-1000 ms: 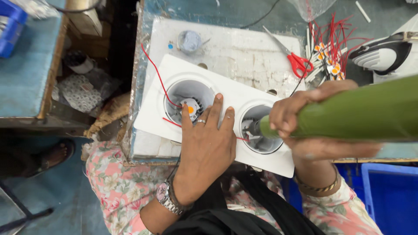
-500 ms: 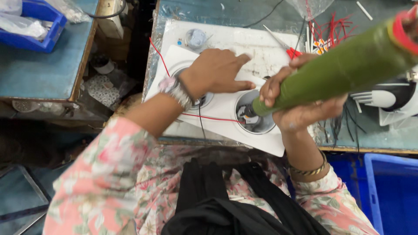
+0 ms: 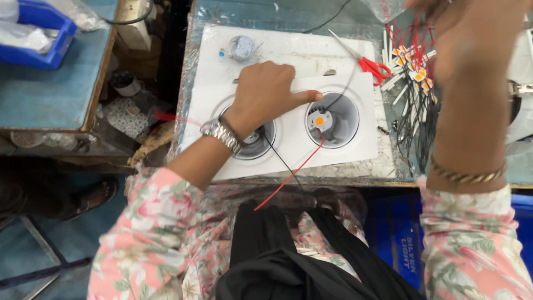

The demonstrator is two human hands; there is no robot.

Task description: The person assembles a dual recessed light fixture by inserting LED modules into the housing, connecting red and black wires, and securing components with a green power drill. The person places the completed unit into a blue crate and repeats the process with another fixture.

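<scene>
Green tube gone from view since the last frame; right hand (image 3: 472,50) has lifted close to the camera, grip state can't tell. White twin-recess light housing (image 3: 288,150) lies flat on the workbench (image 3: 266,14). Left hand (image 3: 266,91) rests flat on it between the recesses, fingers open, thumb pointing at the right recess. Orange LED chip (image 3: 320,120) sits in there, red wire (image 3: 288,178) trailing off the edge. Red scissors (image 3: 371,64) beside the housing.

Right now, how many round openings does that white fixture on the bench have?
2. The left opening lies under the left hand, largely covered by hand and wrist. The right opening is uncovered, with a small orange-centred part inside. None seem hidden.
</scene>
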